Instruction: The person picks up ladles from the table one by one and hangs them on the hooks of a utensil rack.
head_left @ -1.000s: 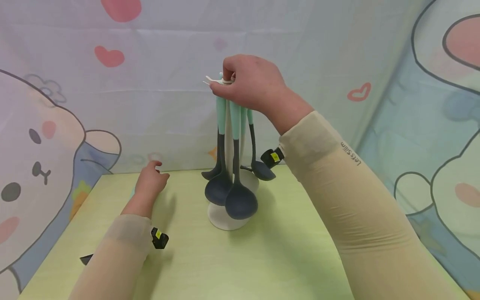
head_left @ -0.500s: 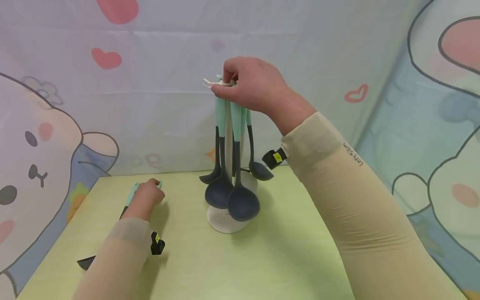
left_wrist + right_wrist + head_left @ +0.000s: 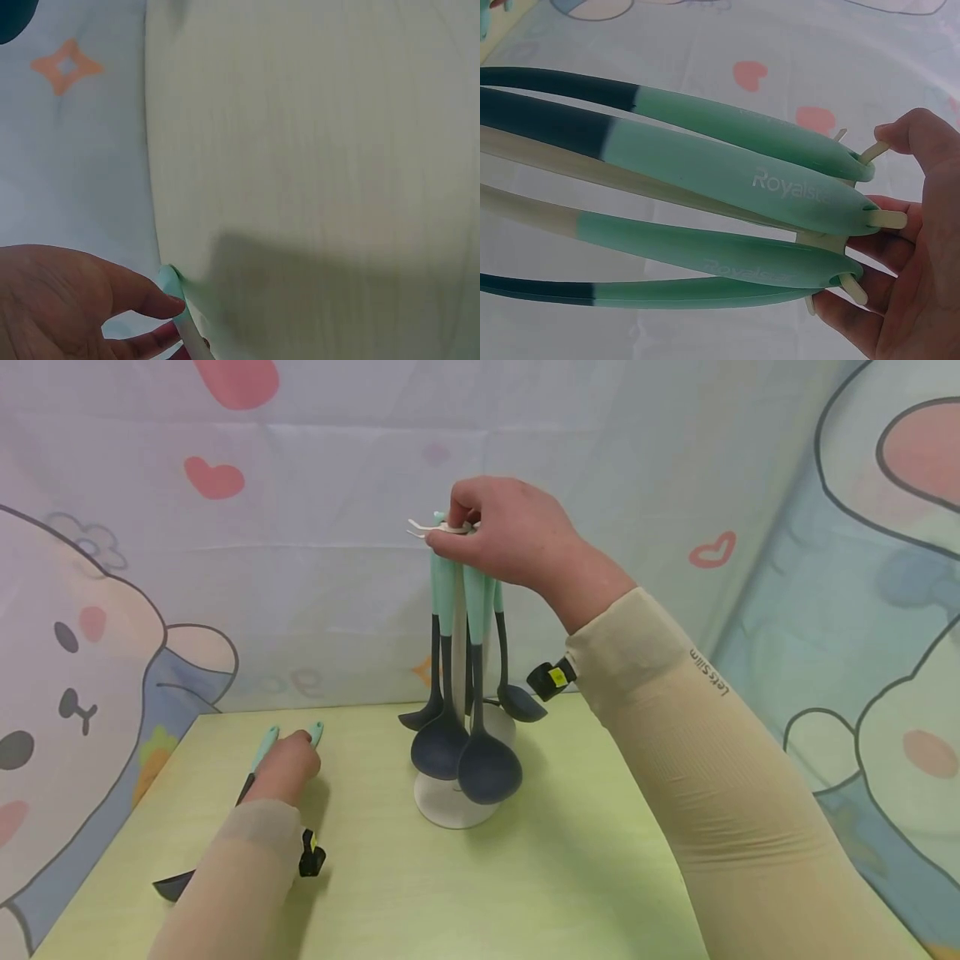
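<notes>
My left hand is low over the left part of the table, pinching the mint end of a utensil handle between thumb and fingers. The utensil's working end is hidden under my forearm. Just left lies another utensil, with a mint handle and a dark head. My right hand grips the top of a white utensil stand, fingers around its hooks. From the hooks hang several mint-handled utensils, among them a large dark ladle in front and a smaller ladle on the right.
The pale yellow-green table ends at the back against a printed cloth with hearts and cartoon animals. The stand is at mid-table, its ladle heads hanging close above the round base. A black wrist camera sits beside the rightmost ladle.
My left hand has come down and slightly back towards me, and its spread thumb and fingers have closed on the mint handle. My right hand keeps its hold on the stand.
</notes>
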### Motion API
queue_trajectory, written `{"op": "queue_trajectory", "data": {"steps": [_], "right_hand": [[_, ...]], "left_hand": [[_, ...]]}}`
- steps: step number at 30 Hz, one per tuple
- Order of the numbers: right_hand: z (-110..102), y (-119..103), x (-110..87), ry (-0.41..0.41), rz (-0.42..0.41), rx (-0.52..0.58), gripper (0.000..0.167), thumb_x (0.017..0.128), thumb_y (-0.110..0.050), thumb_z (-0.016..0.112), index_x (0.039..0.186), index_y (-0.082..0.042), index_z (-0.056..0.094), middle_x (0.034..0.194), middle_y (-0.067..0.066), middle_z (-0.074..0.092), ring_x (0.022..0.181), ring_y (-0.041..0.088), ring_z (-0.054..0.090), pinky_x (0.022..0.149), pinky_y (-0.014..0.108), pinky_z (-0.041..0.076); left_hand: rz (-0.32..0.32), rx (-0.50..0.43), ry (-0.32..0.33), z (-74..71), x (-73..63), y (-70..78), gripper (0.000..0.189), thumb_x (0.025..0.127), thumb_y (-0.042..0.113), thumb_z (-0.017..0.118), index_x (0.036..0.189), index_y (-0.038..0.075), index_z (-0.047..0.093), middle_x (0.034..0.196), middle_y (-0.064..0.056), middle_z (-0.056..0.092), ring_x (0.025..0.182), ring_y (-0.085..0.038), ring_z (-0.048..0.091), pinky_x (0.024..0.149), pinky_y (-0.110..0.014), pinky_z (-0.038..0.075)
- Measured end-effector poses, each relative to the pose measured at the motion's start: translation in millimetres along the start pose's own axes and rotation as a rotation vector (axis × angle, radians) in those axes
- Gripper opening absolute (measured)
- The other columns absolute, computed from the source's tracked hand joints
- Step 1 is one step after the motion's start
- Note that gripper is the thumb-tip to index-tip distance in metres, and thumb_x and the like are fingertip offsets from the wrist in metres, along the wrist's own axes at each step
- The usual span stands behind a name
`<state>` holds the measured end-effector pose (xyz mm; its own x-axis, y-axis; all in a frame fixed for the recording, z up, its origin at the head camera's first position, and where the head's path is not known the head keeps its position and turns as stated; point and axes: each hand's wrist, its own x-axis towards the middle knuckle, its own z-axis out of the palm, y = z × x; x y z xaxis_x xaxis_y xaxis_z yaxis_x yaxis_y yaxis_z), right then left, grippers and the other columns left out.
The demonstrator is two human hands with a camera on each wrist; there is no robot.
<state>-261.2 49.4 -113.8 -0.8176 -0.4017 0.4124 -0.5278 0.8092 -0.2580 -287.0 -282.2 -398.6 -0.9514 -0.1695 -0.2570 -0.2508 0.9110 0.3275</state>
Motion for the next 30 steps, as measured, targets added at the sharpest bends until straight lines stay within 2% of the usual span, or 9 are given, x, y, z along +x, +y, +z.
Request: {"op": "queue_trajectory", "data": {"steps": [3, 6, 9, 17, 24, 30], "right_hand": [[0.3, 0.1, -0.2, -0.001, -0.001, 0.003, 0.027, 0.094, -0.044, 0.056, 0.095, -0.017, 0.058, 0.103, -0.007, 0.062, 0.089, 0.014, 0.055, 0.079, 0.033, 0.044], [-0.1, 0.3, -0.2, -0.002, 0.0, 0.002, 0.027, 0.094, -0.044, 0.056, 0.095, -0.017, 0.058, 0.103, -0.007, 0.062, 0.089, 0.014, 0.055, 0.079, 0.033, 0.044], [-0.9, 0.8, -0.2, -0.001, 0.003, -0.005, 0.027, 0.094, -0.044, 0.055, 0.095, -0.017, 0.058, 0.103, -0.007, 0.061, 0.09, 0.014, 0.055, 0.079, 0.033, 0.044], [-1.1, 2.4, 0.5, 0.002, 0.003, -0.005, 0.028, 0.093, -0.045, 0.056, 0.095, -0.018, 0.058, 0.104, -0.007, 0.061, 0.09, 0.014, 0.055, 0.079, 0.033, 0.044], [0.0, 2.3, 1.3, -0.001, -0.001, -0.007, 0.028, 0.093, -0.045, 0.056, 0.095, -0.017, 0.058, 0.103, -0.007, 0.061, 0.089, 0.014, 0.055, 0.078, 0.033, 0.044], [-0.2, 2.1, 1.7, -0.001, -0.003, -0.012, 0.028, 0.093, -0.044, 0.055, 0.095, -0.017, 0.058, 0.103, -0.007, 0.061, 0.09, 0.014, 0.055, 0.079, 0.033, 0.044]], "left_hand": [[0.009, 0.02, 0.003, 3.2, -0.2, -3.0, 0.05, 0.101, 0.005, 0.032, 0.15, -0.006, 0.032, 0.145, -0.032, 0.041, 0.13, -0.048, 0.044, 0.078, -0.046, 0.042], [0.006, 0.024, -0.002, 4.3, -1.3, -4.0, 0.049, 0.101, 0.006, 0.033, 0.149, -0.005, 0.032, 0.143, -0.032, 0.043, 0.118, -0.044, 0.053, 0.078, -0.049, 0.043], [0.001, 0.025, -0.006, 4.8, -2.1, -3.4, 0.049, 0.101, 0.008, 0.033, 0.149, -0.004, 0.03, 0.141, -0.034, 0.044, 0.109, -0.041, 0.055, 0.08, -0.053, 0.044], [0.008, 0.088, 0.026, 6.3, -1.8, -2.6, 0.048, 0.1, 0.007, 0.036, 0.145, -0.007, 0.034, 0.13, -0.035, 0.051, 0.113, -0.044, 0.056, 0.077, -0.056, 0.047], [0.027, 0.116, 0.011, 8.2, 0.4, -6.5, 0.046, 0.1, 0.006, 0.034, 0.144, -0.007, 0.034, 0.123, -0.034, 0.055, 0.109, -0.042, 0.057, 0.073, -0.052, 0.046], [0.032, 0.121, 0.014, 11.0, 2.9, -8.6, 0.046, 0.1, 0.007, 0.033, 0.145, -0.006, 0.033, 0.124, -0.034, 0.054, 0.113, -0.044, 0.055, 0.078, -0.056, 0.047]]}}
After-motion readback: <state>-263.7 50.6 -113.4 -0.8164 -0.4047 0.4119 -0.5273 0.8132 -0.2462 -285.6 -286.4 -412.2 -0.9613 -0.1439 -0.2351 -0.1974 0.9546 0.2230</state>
